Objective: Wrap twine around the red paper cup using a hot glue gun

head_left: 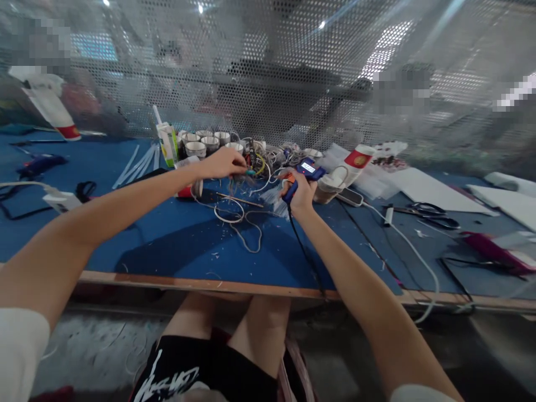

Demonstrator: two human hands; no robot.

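Against the right hand (302,192) palm lies a glue gun (305,174) (fingers wrapped round).

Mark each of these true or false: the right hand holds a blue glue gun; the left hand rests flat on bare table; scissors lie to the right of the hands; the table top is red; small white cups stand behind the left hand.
1. The right hand holds a blue glue gun. True.
2. The left hand rests flat on bare table. False: its fingers pinch at a tangle of wires.
3. Scissors lie right of the hands. True.
4. The table top is red. False: it is blue.
5. Small white cups stand behind the left hand. True.
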